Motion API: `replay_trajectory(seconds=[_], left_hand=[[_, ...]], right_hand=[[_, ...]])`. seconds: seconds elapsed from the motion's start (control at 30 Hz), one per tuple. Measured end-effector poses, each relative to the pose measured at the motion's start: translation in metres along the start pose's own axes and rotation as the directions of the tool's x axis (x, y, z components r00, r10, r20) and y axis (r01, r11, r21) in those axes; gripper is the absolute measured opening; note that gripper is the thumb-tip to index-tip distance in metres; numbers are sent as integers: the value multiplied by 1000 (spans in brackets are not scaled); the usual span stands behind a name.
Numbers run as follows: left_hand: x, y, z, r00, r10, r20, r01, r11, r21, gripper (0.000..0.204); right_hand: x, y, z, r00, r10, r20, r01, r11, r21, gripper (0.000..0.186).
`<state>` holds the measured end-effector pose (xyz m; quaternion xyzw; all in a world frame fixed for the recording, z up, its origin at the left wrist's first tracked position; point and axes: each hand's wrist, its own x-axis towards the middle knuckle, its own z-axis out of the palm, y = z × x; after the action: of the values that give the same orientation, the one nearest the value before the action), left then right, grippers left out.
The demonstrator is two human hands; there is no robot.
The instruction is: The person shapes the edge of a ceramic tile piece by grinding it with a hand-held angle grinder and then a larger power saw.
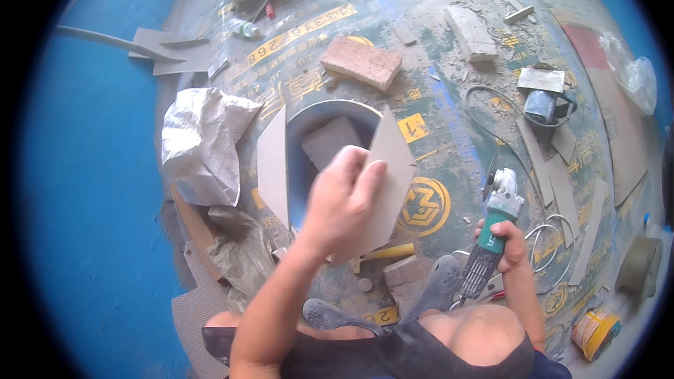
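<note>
My left hand (346, 200), fingers curled, grips the inner edge of a pale tile piece (393, 189) with angled corners, held over the right side of a wide round container (333, 107). A grey block (330, 142) lies inside the container, partly behind my hand, and another pale angled piece (272, 165) stands at its left side. At the right, my right hand (502, 242) is wrapped round the body of a green and black angle grinder (491, 238), its silver head pointing away from me. A yellow-handled tool (390, 249) lies below the tile piece.
A white sack (200, 144) and a shovel (168, 56) are at the left. Beyond the container lie bricks (358, 62) and rubble. At the right are a cord, tile strips (562, 196), another power tool (540, 102) and a yellow bucket (593, 337). My feet and knee are at the bottom.
</note>
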<state>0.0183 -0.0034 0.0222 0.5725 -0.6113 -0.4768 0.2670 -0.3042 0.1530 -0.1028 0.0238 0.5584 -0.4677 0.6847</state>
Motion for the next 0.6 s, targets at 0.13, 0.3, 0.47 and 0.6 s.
replay_trajectory(seconds=[0.13,0.3,0.47,0.6], left_hand=[[20,-24,42,996,-66,-58,64,997,-32,33],[37,-62,49,996,-72,50,81,975,-208,35],[44,-75,50,952,-76,298,212,862,-460,43],[45,-74,45,949,-32,314,152,918,-367,48]], right_hand=[[-28,-7,17,989,-148,-21,141,970,-197,48],[-49,-17,14,953,-263,148,301,779,-550,64],[-52,-19,33,895,-336,292,433,501,-749,63],[-44,-23,54,875,-245,417,473,257,-843,65]])
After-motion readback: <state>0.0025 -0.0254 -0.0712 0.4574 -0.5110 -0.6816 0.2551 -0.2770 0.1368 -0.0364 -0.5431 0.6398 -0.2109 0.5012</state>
